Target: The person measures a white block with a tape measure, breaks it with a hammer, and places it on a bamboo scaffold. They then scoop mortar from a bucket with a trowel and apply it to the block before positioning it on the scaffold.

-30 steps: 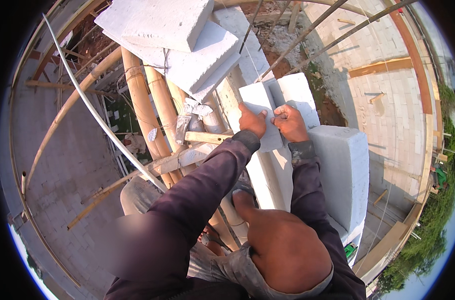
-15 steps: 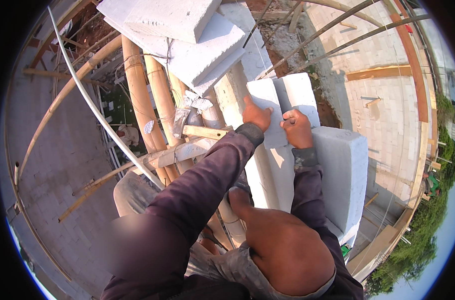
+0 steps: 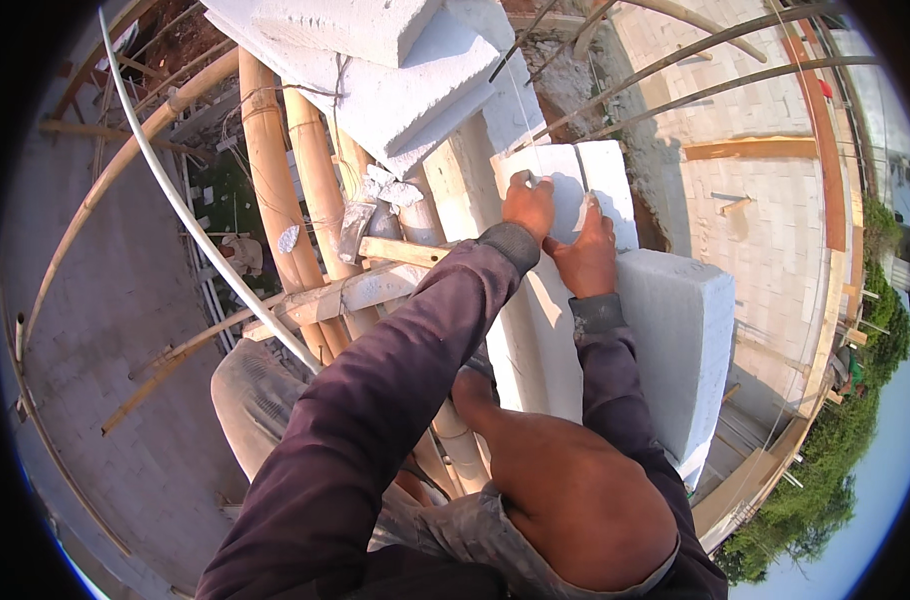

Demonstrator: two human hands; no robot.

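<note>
A white lightweight concrete block (image 3: 550, 162) stands on the wall top ahead of me, close against a second white block (image 3: 608, 190) on its right. My left hand (image 3: 528, 208) is closed at the near left part of the first block, its fingers curled. Beside it my right hand (image 3: 587, 258) grips the block's right side, with the fingers pointing up along the joint and the thumb toward my left hand. The hands nearly touch and cover the block's near face. Nearer me, on the right, a large grey-white block (image 3: 675, 340) stands on edge.
More white blocks (image 3: 415, 90) are stacked at the far left of the wall. A hammer with a wooden handle (image 3: 405, 251) lies on bamboo poles (image 3: 270, 170) left of my hands. A thin white pipe (image 3: 190, 225) crosses the left side. Paved floor lies far below on both sides.
The first block now sits closer to its right neighbour, and the gap between them has narrowed. My left hand has moved slightly forward and curled; my right hand's fingers have stretched upward.
</note>
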